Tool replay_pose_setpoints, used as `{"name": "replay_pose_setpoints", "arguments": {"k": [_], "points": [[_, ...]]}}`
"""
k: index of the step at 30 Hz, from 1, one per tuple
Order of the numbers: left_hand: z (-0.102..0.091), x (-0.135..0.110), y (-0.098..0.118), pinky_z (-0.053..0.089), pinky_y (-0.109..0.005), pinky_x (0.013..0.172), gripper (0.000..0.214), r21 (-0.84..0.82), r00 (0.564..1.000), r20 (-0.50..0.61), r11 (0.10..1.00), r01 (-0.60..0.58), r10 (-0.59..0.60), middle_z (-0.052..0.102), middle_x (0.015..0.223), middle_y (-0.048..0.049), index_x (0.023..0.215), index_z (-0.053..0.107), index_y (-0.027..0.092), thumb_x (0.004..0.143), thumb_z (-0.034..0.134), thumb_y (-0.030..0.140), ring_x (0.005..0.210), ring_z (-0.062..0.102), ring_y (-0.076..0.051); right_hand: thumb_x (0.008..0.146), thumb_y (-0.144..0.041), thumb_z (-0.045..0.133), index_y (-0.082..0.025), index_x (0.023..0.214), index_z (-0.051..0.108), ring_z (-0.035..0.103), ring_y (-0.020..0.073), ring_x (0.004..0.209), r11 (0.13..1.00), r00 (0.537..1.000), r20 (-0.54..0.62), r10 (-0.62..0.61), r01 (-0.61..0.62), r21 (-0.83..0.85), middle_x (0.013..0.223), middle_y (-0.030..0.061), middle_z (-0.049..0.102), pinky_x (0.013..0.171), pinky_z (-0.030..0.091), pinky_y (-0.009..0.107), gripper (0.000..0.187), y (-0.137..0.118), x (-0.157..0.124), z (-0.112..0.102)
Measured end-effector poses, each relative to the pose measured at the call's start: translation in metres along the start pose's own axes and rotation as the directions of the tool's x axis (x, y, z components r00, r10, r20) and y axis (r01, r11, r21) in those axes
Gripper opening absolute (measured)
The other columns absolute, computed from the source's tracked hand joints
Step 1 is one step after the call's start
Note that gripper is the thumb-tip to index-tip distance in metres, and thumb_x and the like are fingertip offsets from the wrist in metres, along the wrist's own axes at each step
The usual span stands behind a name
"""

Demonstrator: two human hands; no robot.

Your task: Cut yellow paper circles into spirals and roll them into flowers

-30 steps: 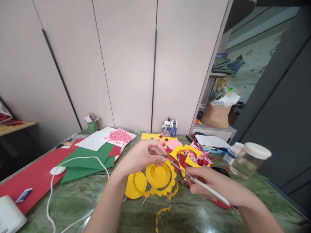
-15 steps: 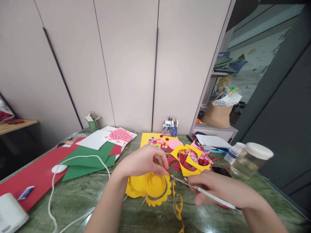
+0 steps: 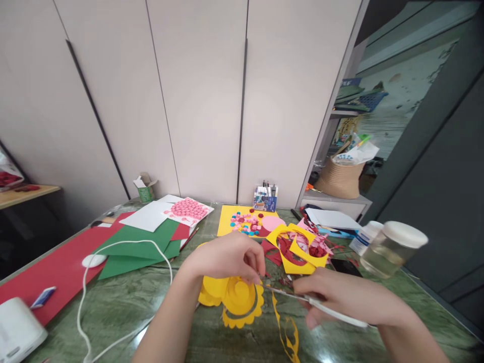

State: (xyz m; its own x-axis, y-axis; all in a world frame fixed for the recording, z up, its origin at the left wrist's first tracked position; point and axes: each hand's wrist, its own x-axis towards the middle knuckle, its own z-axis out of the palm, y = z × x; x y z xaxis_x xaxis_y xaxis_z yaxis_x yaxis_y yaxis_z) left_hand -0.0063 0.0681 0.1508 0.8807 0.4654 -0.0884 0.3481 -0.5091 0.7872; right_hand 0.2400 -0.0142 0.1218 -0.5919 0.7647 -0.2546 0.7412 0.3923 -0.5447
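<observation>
My left hand point(image 3: 238, 257) pinches the upper edge of a yellow paper piece point(image 3: 244, 300) with a scalloped rim and a curved slit along its inside. Another yellow paper shape point(image 3: 212, 291) lies against its left side, partly under my wrist. My right hand point(image 3: 325, 292) is closed round white-handled scissors point(image 3: 336, 313). Their blades point left, with the tips close to my left fingertips and the paper's right edge. A thin, curly yellow offcut point(image 3: 285, 327) trails below the blades.
Yellow paper with cut-out circles point(image 3: 308, 262) lies beyond my right hand. Behind it sit a yellow sheet point(image 3: 225, 222) with small coloured pieces and a pen box point(image 3: 265, 197). At right stands a lidded jar point(image 3: 391, 249); at left are green paper point(image 3: 132, 252) and a white cable point(image 3: 80, 307).
The yellow scalloped piece has turned and shifted slightly left and down. The curly offcut hangs farther right and lower. Both hands keep nearly the same place.
</observation>
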Motion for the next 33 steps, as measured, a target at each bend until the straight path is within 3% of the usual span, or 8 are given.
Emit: {"name": "replay_pose_setpoints", "arguments": {"k": [10, 13, 17, 21, 25, 33], "points": [[0.001, 0.002, 0.000, 0.045, -0.020, 0.055, 0.009, 0.032, 1.000, -0.001, 0.999, 0.004, -0.004, 0.070, 0.074, -0.0010, 0.076, 0.065, 0.018, 0.068, 0.065, 0.014, 0.069, 0.065, -0.014, 0.080, -0.040, 0.064, -0.019, 0.072, 0.055, 0.045, 0.0104, 0.058, 1.000, 1.000, 0.006, 0.021, -0.021, 0.004, 0.067, -0.0055, 0.054, 0.053, 0.032, 0.019, 0.025, 0.001, 0.000, 0.001], [0.001, 0.002, 0.003, 0.047, -0.022, 0.059, 0.007, 0.016, 0.994, -0.100, 0.999, -0.035, 0.036, 0.070, 0.073, -0.0011, 0.078, 0.065, 0.018, 0.072, 0.062, 0.015, 0.068, 0.065, -0.013, 0.081, -0.039, 0.064, -0.019, 0.071, 0.052, 0.042, 0.0101, 0.058, 0.999, 0.998, -0.024, 0.054, -0.054, 0.005, 0.065, -0.0061, 0.050, 0.053, 0.031, 0.019, 0.025, 0.001, -0.002, -0.002], [0.001, -0.002, 0.009, 0.048, -0.025, 0.073, 0.013, 0.076, 0.951, -0.281, 0.991, -0.112, 0.129, 0.070, 0.087, -0.0007, 0.084, 0.066, 0.020, 0.072, 0.063, 0.017, 0.082, 0.064, -0.014, 0.084, -0.038, 0.058, -0.019, 0.073, 0.053, 0.042, 0.0113, 0.060, 0.995, 0.991, -0.090, 0.101, -0.099, 0.035, 0.067, -0.0047, 0.049, 0.055, 0.033, 0.020, 0.022, -0.004, -0.005, -0.005], [0.001, -0.007, 0.009, 0.046, -0.029, 0.081, 0.023, 0.208, 0.918, -0.366, 0.975, -0.079, 0.153, 0.068, 0.096, 0.0007, 0.090, 0.066, 0.023, 0.071, 0.061, 0.012, 0.091, 0.060, -0.017, 0.085, -0.042, 0.056, -0.019, 0.076, 0.056, 0.044, 0.0128, 0.062, 0.996, 0.989, -0.122, 0.084, -0.078, 0.051, 0.070, -0.0026, 0.052, 0.058, 0.035, 0.021, 0.025, -0.008, -0.006, -0.007], [-0.001, -0.009, 0.002, 0.045, -0.032, 0.080, 0.025, 0.291, 0.887, -0.447, 0.956, 0.024, 0.114, 0.067, 0.099, -0.0001, 0.094, 0.065, 0.024, 0.072, 0.060, 0.014, 0.089, 0.059, -0.018, 0.084, -0.046, 0.056, -0.018, 0.077, 0.058, 0.044, 0.0141, 0.064, 0.997, 0.983, -0.169, 0.074, -0.071, 0.023, 0.071, -0.0014, 0.054, 0.059, 0.036, 0.022, 0.029, -0.007, -0.006, -0.009], [-0.005, -0.010, 0.001, 0.046, -0.026, 0.067, 0.012, 0.192, 0.833, -0.553, 0.978, 0.084, 0.037, 0.070, 0.089, 0.0010, 0.084, 0.067, 0.023, 0.078, 0.058, 0.022, 0.078, 0.062, -0.015, 0.084, -0.050, 0.054, -0.018, 0.080, 0.060, 0.046, 0.0154, 0.065, 0.998, 0.974, -0.218, 0.053, -0.049, 0.027, 0.072, -0.0007, 0.054, 0.059, 0.037, 0.022, 0.033, -0.003, -0.010, -0.011]]}}
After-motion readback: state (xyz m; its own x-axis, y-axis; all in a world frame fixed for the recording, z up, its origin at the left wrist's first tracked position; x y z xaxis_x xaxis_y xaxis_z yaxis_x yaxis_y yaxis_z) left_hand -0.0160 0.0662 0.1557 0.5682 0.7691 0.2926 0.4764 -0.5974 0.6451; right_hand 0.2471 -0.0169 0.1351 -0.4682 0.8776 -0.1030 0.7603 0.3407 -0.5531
